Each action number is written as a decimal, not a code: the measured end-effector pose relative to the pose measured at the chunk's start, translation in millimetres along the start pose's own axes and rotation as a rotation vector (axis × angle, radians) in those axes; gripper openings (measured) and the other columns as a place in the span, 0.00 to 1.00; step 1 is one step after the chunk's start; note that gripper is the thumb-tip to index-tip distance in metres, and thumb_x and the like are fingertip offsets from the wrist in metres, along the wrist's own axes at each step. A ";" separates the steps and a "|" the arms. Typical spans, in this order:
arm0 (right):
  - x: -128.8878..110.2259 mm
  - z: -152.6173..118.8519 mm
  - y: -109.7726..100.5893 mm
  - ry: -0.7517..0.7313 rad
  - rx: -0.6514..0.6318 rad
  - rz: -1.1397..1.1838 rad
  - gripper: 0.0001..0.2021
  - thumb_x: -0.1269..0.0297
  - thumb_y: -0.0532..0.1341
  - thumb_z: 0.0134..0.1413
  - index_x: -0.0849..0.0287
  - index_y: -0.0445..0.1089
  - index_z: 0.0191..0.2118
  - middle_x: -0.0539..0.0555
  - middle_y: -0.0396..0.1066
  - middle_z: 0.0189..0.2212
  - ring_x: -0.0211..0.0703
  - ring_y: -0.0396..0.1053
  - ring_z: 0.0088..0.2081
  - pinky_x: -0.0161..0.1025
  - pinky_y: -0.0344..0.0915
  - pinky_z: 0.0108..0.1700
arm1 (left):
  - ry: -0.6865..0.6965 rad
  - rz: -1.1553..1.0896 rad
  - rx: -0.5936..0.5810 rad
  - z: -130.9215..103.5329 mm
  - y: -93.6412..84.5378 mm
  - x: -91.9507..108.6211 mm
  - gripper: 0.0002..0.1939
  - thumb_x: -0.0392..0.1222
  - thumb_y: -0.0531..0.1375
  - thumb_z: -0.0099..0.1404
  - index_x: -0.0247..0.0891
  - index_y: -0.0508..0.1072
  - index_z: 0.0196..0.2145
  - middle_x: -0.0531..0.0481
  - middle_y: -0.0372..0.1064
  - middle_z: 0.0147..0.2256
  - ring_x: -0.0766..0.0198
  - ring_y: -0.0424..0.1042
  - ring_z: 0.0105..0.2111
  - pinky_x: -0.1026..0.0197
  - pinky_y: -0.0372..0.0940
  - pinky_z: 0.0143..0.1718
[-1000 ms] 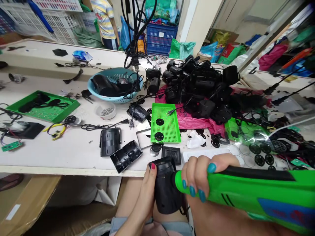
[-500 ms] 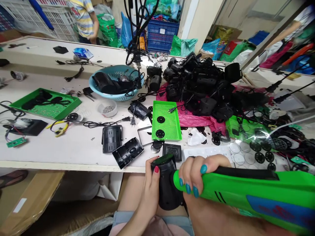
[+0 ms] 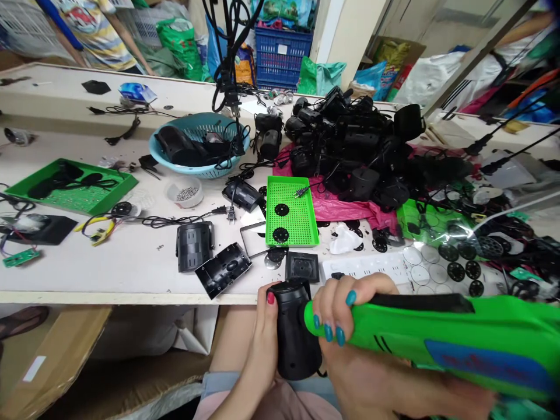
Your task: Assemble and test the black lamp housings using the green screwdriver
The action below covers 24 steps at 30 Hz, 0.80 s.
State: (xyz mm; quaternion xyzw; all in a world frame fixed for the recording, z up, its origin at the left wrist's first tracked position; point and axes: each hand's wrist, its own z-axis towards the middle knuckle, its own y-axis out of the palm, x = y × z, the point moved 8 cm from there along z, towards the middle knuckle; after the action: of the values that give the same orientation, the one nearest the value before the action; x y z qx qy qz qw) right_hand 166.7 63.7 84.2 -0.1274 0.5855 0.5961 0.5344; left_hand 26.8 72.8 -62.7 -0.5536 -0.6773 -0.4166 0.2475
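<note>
My left hand (image 3: 263,344) is closed around a black plastic lamp-like housing (image 3: 298,335), held upright over my lap just below the table edge. My right hand (image 3: 339,303) wraps the front of a green electric screwdriver (image 3: 402,326). The tool lies almost level, its nose against the housing's right side; the bit itself is hidden. Just beyond my hands, a square black frame piece (image 3: 301,267) rests on the table. To its left are an open black half-shell (image 3: 224,271) and another black housing (image 3: 195,246).
A green perforated tray (image 3: 295,219) holds black discs. Behind it, a heap of black housings (image 3: 359,134) covers a pink sheet. A blue basket (image 3: 161,160) and a bowl of screws (image 3: 186,192) stand left. Cables (image 3: 227,52) hang overhead. A person (image 3: 102,35) stands across the table.
The housing has tilted in my left hand, so its green top face no longer shows. The screwdriver stays against its side. My view has shifted slightly, and the person opposite has moved left.
</note>
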 end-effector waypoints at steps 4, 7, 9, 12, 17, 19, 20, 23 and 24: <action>-6.3 -8.5 4.1 0.003 0.108 -0.072 0.28 0.31 0.53 0.51 0.49 0.70 0.42 0.49 0.59 0.20 0.43 0.57 0.23 0.42 0.59 0.26 | -0.007 -0.005 -0.027 1.4 2.8 -6.4 0.22 0.56 0.57 0.67 0.41 0.71 0.52 0.46 0.63 0.63 0.55 0.52 0.67 0.57 0.45 0.68; -12.6 -10.2 9.7 0.019 0.071 -0.101 0.18 0.40 0.56 0.55 0.48 0.70 0.40 0.48 0.58 0.20 0.43 0.57 0.24 0.41 0.57 0.26 | -0.031 0.026 -0.014 0.0 4.4 -10.8 0.24 0.56 0.57 0.67 0.41 0.69 0.55 0.46 0.59 0.65 0.57 0.45 0.70 0.57 0.39 0.69; -17.3 -9.7 12.6 0.011 0.030 -0.076 0.12 0.48 0.56 0.59 0.49 0.69 0.37 0.48 0.57 0.19 0.42 0.57 0.23 0.40 0.57 0.26 | -0.011 0.045 -0.023 -2.7 6.4 -8.0 0.25 0.57 0.56 0.67 0.41 0.67 0.56 0.45 0.59 0.65 0.56 0.47 0.69 0.56 0.40 0.69; -21.3 -7.9 15.5 0.016 -0.009 -0.033 0.12 0.49 0.55 0.61 0.50 0.67 0.37 0.47 0.58 0.19 0.41 0.57 0.23 0.38 0.56 0.26 | 0.037 0.086 -0.062 -7.3 9.6 1.3 0.26 0.59 0.55 0.67 0.42 0.67 0.56 0.45 0.62 0.63 0.54 0.55 0.66 0.57 0.45 0.67; -15.8 -5.6 6.4 0.013 0.022 -0.047 0.15 0.44 0.56 0.58 0.50 0.67 0.36 0.47 0.58 0.18 0.41 0.58 0.22 0.38 0.58 0.26 | 0.047 0.138 -0.129 -10.6 13.1 10.1 0.25 0.59 0.57 0.66 0.42 0.68 0.53 0.44 0.68 0.58 0.52 0.63 0.61 0.57 0.53 0.63; -12.4 -5.4 0.7 -0.031 -0.045 -0.064 0.17 0.41 0.59 0.55 0.49 0.67 0.36 0.46 0.58 0.17 0.41 0.58 0.20 0.39 0.58 0.24 | 0.042 0.119 -0.158 -10.2 15.6 8.1 0.24 0.58 0.60 0.63 0.41 0.68 0.51 0.44 0.69 0.57 0.51 0.64 0.59 0.56 0.57 0.61; -10.5 -5.9 -2.7 -0.039 -0.094 -0.077 0.17 0.41 0.60 0.54 0.49 0.68 0.36 0.45 0.58 0.15 0.41 0.58 0.18 0.39 0.58 0.23 | 0.036 0.090 -0.177 -9.7 17.2 5.7 0.25 0.57 0.61 0.63 0.41 0.68 0.51 0.43 0.69 0.57 0.50 0.64 0.59 0.56 0.57 0.61; -9.9 -7.3 -23.7 0.000 -0.135 -0.127 0.14 0.44 0.61 0.55 0.47 0.69 0.39 0.43 0.54 0.11 0.41 0.53 0.13 0.40 0.56 0.19 | -0.013 -0.042 -0.192 -6.8 18.0 -5.3 0.28 0.59 0.60 0.63 0.41 0.68 0.55 0.44 0.66 0.60 0.52 0.61 0.62 0.56 0.55 0.63; -11.5 -6.9 -34.8 0.037 -0.089 -0.155 0.15 0.43 0.61 0.55 0.47 0.70 0.40 0.42 0.53 0.10 0.41 0.53 0.12 0.40 0.57 0.19 | -0.033 -0.073 -0.173 -5.4 15.8 -9.0 0.28 0.60 0.60 0.63 0.41 0.68 0.56 0.45 0.66 0.61 0.52 0.59 0.63 0.56 0.53 0.64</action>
State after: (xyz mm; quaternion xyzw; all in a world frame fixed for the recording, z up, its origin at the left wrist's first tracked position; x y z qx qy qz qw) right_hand 195.4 43.3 71.7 -0.2071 0.5568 0.5757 0.5618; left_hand 43.7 64.0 -62.4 -0.5546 -0.6627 -0.4730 0.1721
